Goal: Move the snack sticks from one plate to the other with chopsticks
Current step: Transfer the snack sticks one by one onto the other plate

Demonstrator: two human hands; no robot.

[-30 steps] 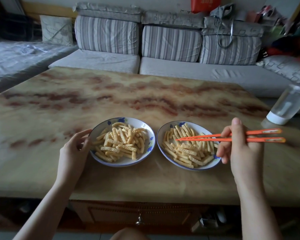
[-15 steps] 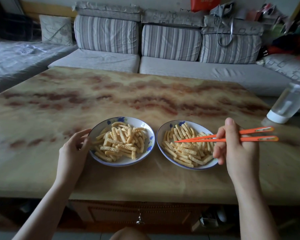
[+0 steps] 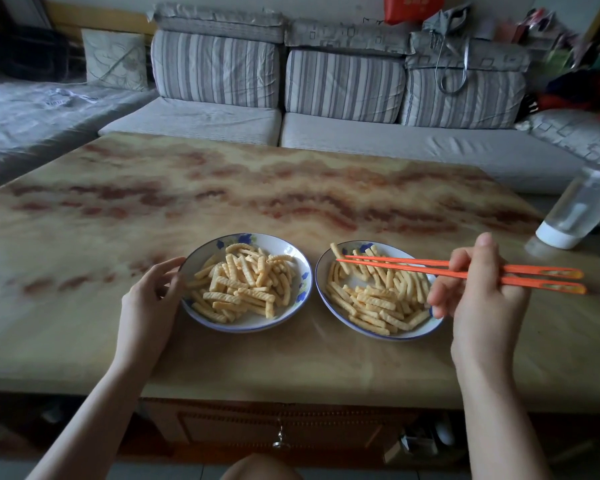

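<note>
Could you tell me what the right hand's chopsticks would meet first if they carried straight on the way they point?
The right hand aims the orange chopsticks leftward; their tips sit at a snack stick. Beyond it, probably the left plate at its rim, though height is unclear.

The worktop [image 3: 118, 237] looks like polished stone, glossy with reddish veins. The left plate [image 3: 303, 271] and right plate [image 3: 347, 282] are smooth glazed ceramic. The chopsticks [image 3: 413, 266] are smooth orange plastic, and the snack sticks [image 3: 243, 282] are matt and ridged. At twelve o'clock are sofa cushions [image 3: 215, 67] of striped cloth.
</note>
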